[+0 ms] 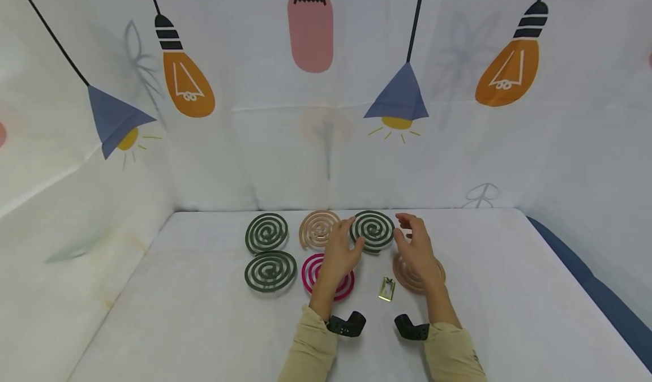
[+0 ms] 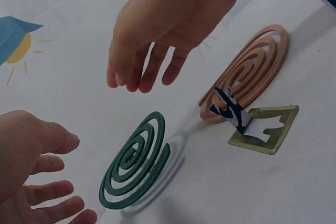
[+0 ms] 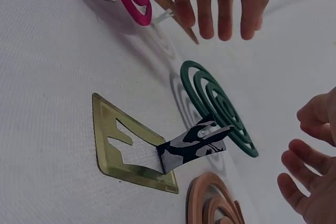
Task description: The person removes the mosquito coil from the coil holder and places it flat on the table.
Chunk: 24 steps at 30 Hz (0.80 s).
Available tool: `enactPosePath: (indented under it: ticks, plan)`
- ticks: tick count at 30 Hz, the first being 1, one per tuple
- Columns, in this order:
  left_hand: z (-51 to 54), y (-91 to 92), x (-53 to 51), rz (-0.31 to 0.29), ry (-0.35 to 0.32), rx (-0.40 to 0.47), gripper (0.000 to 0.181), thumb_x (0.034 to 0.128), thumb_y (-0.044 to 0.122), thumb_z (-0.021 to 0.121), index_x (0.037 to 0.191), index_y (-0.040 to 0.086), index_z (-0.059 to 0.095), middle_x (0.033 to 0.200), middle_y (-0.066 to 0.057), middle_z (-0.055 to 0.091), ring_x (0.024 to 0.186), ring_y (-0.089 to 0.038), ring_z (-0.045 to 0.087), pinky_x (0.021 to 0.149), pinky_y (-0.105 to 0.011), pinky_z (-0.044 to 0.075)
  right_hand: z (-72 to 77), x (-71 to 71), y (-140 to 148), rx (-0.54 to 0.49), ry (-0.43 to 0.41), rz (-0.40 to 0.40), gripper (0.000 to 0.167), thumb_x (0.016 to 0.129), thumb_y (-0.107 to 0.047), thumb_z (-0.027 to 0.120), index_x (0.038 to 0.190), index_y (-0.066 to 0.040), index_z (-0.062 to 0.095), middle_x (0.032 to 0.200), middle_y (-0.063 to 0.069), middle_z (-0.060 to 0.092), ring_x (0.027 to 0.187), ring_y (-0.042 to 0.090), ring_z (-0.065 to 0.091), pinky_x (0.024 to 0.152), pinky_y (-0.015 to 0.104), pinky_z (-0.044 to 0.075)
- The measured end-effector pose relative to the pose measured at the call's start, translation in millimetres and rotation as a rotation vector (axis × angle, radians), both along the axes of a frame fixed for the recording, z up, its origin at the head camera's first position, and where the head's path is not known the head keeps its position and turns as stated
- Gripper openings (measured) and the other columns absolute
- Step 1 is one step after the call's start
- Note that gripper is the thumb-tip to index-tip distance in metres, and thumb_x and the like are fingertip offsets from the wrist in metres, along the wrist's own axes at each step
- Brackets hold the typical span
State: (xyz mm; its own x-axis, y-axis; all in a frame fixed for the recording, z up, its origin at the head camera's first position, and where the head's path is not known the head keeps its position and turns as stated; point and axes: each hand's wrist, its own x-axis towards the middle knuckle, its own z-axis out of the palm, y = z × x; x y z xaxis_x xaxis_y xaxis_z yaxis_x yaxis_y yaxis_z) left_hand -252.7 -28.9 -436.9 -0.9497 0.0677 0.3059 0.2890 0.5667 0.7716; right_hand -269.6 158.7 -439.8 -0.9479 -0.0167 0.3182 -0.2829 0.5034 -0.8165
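Observation:
A green coil (image 1: 372, 229) stands raised at the back of the table, with my left hand (image 1: 340, 252) on its left side and my right hand (image 1: 417, 252) on its right. In the left wrist view a gap shows between the green coil (image 2: 131, 163) and both the left hand (image 2: 37, 177) and the right hand (image 2: 168, 30). Relaxed, parted fingers show on both hands, holding nothing. Nearer the front lies a gold metal stand (image 1: 387, 289) with an upright tab, seen closely in the right wrist view, beside the green coil (image 3: 218, 106).
Two green coils (image 1: 266, 232) (image 1: 270, 271) are at the left. A tan coil (image 1: 317, 228) and a pink coil (image 1: 346, 286) are partly behind my left arm; another tan coil (image 1: 407, 274) is beside my right forearm. A white curtain (image 1: 244, 155) hangs behind the table.

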Motion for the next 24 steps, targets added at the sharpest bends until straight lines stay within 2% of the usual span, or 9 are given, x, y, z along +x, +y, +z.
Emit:
enactPosePath:
  ticks: [3,6,9,12,15,19,24]
  plan:
    - [-2.4,-1.0,-0.8,0.008,0.007,-0.005,0.051,0.0887,0.02,0.059,0.135,0.001,0.048,0.131,-0.021,0.048,0.122,-0.036,0.05,0.102,-0.049,0.041,-2.9,-1.7,-1.6,0.013,-0.013,0.014,0.044,0.093,-0.006,0.051,0.135,-0.001,0.043,0.129,0.022,0.043,0.12,0.035,0.043,0.097,0.052,0.039]
    - [-4.5,-2.5,-1.2,0.017,0.002,-0.009,0.052,0.0881,0.019,0.06,0.134,0.0,0.048,0.132,-0.021,0.047,0.123,-0.036,0.049,0.102,-0.049,0.041,-4.6,-1.7,-2.5,0.04,-0.065,0.021,0.047,0.094,-0.009,0.051,0.14,-0.004,0.039,0.137,0.022,0.038,0.128,0.035,0.038,0.102,0.052,0.036]
    - [-5.8,-3.5,-2.1,0.019,-0.016,-0.018,0.052,0.0883,0.018,0.06,0.135,0.0,0.047,0.133,-0.02,0.046,0.124,-0.036,0.048,0.103,-0.05,0.04,-5.1,-1.5,-3.6,0.063,-0.13,0.025,0.051,0.095,-0.013,0.05,0.143,-0.008,0.034,0.145,0.019,0.032,0.136,0.035,0.03,0.109,0.052,0.029]
    - [-6.9,-4.4,-1.8,0.011,-0.039,-0.026,0.053,0.089,0.019,0.059,0.137,0.001,0.045,0.134,-0.02,0.046,0.125,-0.036,0.046,0.103,-0.05,0.04,-7.1,-0.7,-5.8,0.084,-0.158,0.031,0.053,0.095,-0.015,0.05,0.145,-0.011,0.031,0.15,0.017,0.027,0.141,0.035,0.024,0.114,0.052,0.023]
    - [-6.1,-4.7,-2.4,0.001,-0.045,-0.029,0.054,0.0892,0.019,0.059,0.138,0.0,0.044,0.136,-0.022,0.044,0.127,-0.038,0.045,0.104,-0.052,0.039,-6.5,-0.6,-7.1,0.097,-0.164,0.033,0.055,0.096,-0.017,0.049,0.147,-0.012,0.029,0.152,0.015,0.026,0.143,0.034,0.022,0.115,0.052,0.02]
    - [-7.3,-5.0,-3.3,-0.012,-0.068,-0.019,0.057,0.0891,0.019,0.058,0.138,-0.003,0.042,0.14,-0.027,0.041,0.13,-0.043,0.041,0.105,-0.055,0.035,-5.1,0.7,-7.9,0.098,-0.207,0.045,0.057,0.097,-0.02,0.048,0.148,-0.012,0.026,0.154,0.015,0.024,0.143,0.035,0.022,0.114,0.052,0.022]
    - [-11.9,-3.6,-4.3,-0.048,-0.146,-0.013,0.06,0.0906,0.022,0.056,0.141,-0.005,0.036,0.145,-0.03,0.035,0.135,-0.045,0.033,0.109,-0.056,0.03,-4.2,3.4,-8.8,0.106,-0.291,0.063,0.06,0.098,-0.024,0.047,0.15,-0.01,0.021,0.156,0.017,0.02,0.143,0.037,0.021,0.114,0.053,0.022]
